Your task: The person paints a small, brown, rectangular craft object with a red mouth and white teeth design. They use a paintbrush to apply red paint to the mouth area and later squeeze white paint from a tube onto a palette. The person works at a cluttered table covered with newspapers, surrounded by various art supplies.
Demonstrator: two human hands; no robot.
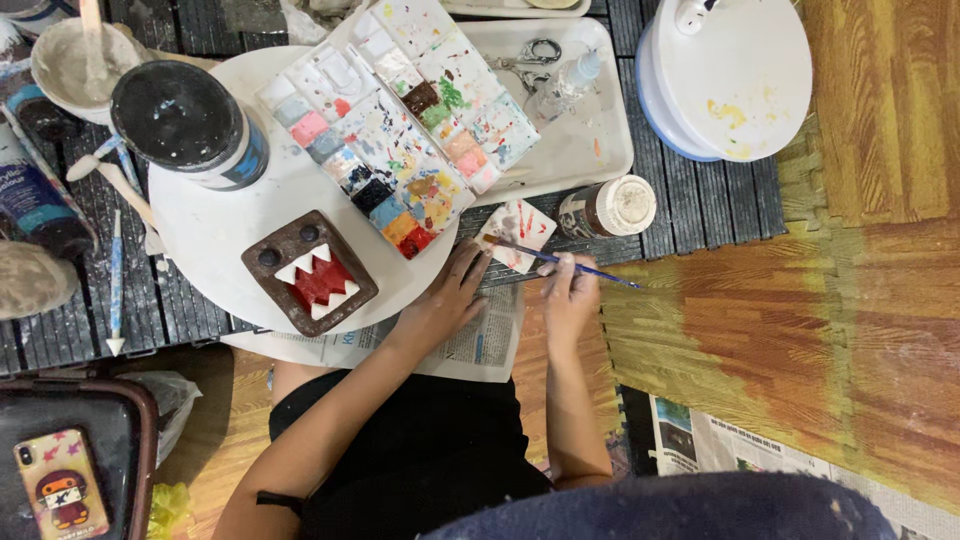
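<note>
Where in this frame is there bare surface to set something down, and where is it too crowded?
Free: the round white board between the black-lidded jar and the brown clay face; the white tray right of the scissors; the wooden floor at right. Crowded: around the paint palette, and where the left hand and the right hand with the brush work.

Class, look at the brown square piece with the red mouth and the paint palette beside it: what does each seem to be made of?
Brown square piece: probably clay or ceramic, matte painted; it is thick, with soft hand-shaped edges and sunken eyes. Paint palette: likely white plastic, smooth and slightly glossy, with moulded square wells smeared with paint. Both are judged by look only.
</note>
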